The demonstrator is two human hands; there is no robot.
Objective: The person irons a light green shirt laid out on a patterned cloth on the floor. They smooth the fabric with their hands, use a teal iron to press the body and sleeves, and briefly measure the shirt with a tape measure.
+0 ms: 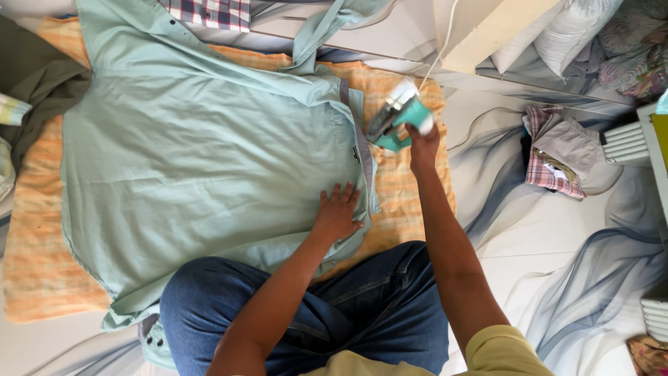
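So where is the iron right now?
In the head view, the teal iron is in the right hand, tilted up just past the right edge of the mint shirt, above the orange cloth.

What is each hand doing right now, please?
Left hand: open, flat on the shirt.
Right hand: closed on the iron.
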